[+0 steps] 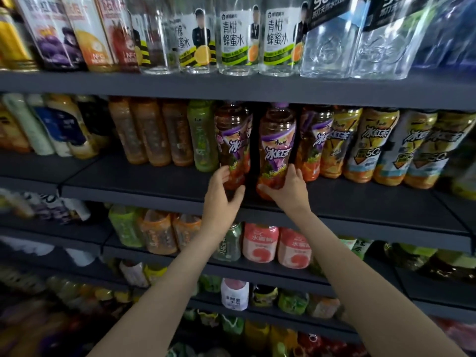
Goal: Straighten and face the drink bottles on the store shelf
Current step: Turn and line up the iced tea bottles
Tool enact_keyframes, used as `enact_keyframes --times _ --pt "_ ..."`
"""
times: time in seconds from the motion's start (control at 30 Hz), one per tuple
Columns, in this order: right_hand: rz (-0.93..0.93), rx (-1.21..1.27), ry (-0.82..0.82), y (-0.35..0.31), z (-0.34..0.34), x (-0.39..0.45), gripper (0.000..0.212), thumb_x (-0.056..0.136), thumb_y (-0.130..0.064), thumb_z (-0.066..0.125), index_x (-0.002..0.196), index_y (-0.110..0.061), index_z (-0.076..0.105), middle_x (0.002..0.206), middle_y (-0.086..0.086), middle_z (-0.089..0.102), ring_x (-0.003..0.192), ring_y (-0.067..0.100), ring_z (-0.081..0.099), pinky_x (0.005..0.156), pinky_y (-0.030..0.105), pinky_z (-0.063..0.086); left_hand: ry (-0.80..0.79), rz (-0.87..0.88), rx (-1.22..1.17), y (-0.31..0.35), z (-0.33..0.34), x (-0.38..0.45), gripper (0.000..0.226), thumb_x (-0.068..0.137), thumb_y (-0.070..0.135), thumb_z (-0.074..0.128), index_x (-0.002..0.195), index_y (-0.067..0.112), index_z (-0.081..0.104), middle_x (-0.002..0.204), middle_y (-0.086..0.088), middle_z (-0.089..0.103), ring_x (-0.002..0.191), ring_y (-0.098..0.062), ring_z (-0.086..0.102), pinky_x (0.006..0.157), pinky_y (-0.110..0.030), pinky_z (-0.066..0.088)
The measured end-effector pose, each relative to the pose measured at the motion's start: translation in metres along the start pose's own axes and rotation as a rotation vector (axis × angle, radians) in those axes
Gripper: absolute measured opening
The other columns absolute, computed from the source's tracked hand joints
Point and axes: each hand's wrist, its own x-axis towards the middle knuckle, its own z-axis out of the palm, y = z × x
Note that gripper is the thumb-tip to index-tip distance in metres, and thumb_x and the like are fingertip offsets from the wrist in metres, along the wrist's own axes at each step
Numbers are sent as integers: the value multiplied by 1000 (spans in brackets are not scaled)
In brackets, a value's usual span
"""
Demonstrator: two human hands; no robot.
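Both bare forearms reached up from the bottom of the view toward the middle tier of a dark grey metal shelf (154, 181), whose matte boards ran across the whole width.

On that tier stood a row of glossy plastic drink bottles with shrink labels. Two iced-tea bottles with purple-and-orange labels and amber liquid stood forward of the row, near the board's front edge. The left iced-tea bottle (233, 140) was upright with its label turned partly aside; the right iced-tea bottle (277, 148) stood just beside it, a dark gap between them, its label facing nearly front.

The left hand (222, 197) was raised with the wrist bent back, fingers fairly straight and spread; the fingertips touched the lower left side of the left iced-tea bottle and the thumb lay under its base, a loose, open cupping and not a firm clasp. The right hand (289, 190) wrapped the base of the right iced-tea bottle, thumb curled across the front of the label and fingers round the right side, gripping it.

To the right stood more tea bottles with yellow labels (340, 143); to the left, slim orange juice bottles (152, 132) and a green bottle (203, 135). Above, clear square-shouldered water bottles (233, 37) with white-and-green labels lined the upper tier. Lower tiers held pink-labelled bottles (260, 243), blurred.
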Motion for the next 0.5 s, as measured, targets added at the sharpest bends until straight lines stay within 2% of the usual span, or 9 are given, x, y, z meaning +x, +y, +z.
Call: enact_keyframes --times 0.1,0.17,0.23,0.27,0.37,0.43,0.5 --pt "-41 -15 -25 0 -10 -17 79 72 -40 79 131 -2 42 125 14 54 122 29 44 95 37 40 -185 -105 -256 17 -3 3 64 88 24 63 142 18 29 141 -3 42 130 -12 40 106 -25 34" --pt "-89 23 -57 -4 -21 -29 75 68 -37 82 127 -8 47 121 10 57 116 27 50 94 37 44 -258 -149 -388 30 -3 4 68 86 24 65 144 20 28 140 1 43 128 -9 41 100 -19 38" --pt "-119 65 -144 -11 -35 -43 71 66 -31 84 125 -11 51 118 7 61 112 22 54 93 33 45 -325 -180 -459 42 -3 2 59 87 26 64 139 25 37 130 10 50 121 -5 46 92 -14 39" --pt "-128 58 -206 -16 -42 -50 70 66 -30 85 124 -12 52 116 6 62 110 20 56 91 29 45 -358 -201 -484 44 -4 -1 50 86 28 64 131 29 43 123 14 53 117 -5 49 93 -16 40" --pt "-115 1 -386 -28 -58 -69 60 70 -31 83 120 -15 54 109 -4 61 103 13 59 85 22 46 -373 -275 -604 43 -8 -16 36 77 36 69 110 37 54 115 11 62 110 -11 58 98 -35 47" --pt "-65 144 -449 -39 -74 -76 51 75 -28 78 118 -21 52 104 -9 60 101 10 59 85 21 46 -371 -330 -678 43 -15 -24 38 76 38 67 111 32 56 114 5 65 108 -17 61 91 -37 51" --pt "2 342 -389 -51 -89 -75 50 80 -29 72 124 -18 51 110 -6 60 104 9 58 90 25 48 -409 -377 -698 46 -26 -28 39 84 34 62 121 25 53 113 2 65 103 -17 62 81 -30 52"
